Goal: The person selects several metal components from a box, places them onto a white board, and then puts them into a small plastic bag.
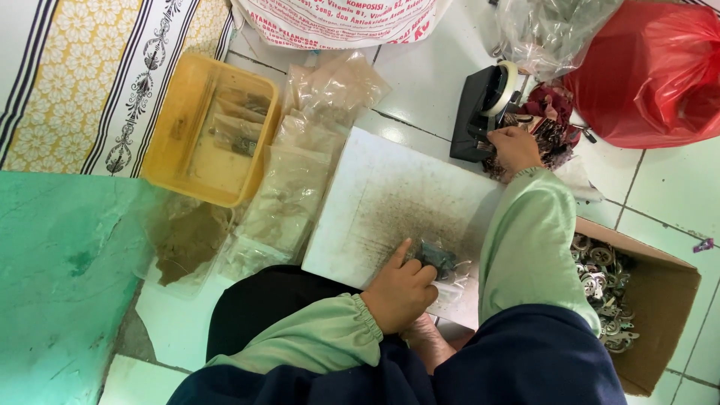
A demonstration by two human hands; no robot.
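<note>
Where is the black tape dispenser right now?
In the head view, the black tape dispenser sits on the tiled floor at upper right, just beyond the white board, with the right hand on it and a red bag beside.

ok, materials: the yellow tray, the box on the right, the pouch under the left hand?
Yellow tray: looks like moulded plastic, smooth, slightly translucent, dusty. Box: brown corrugated cardboard, matte, raw-edged flaps. Pouch pinned by the left hand: apparently thin clear plastic film, glossy and crinkled; dark contents unclear.

Small clear packet [439,259] — on white board [390,202].
</note>
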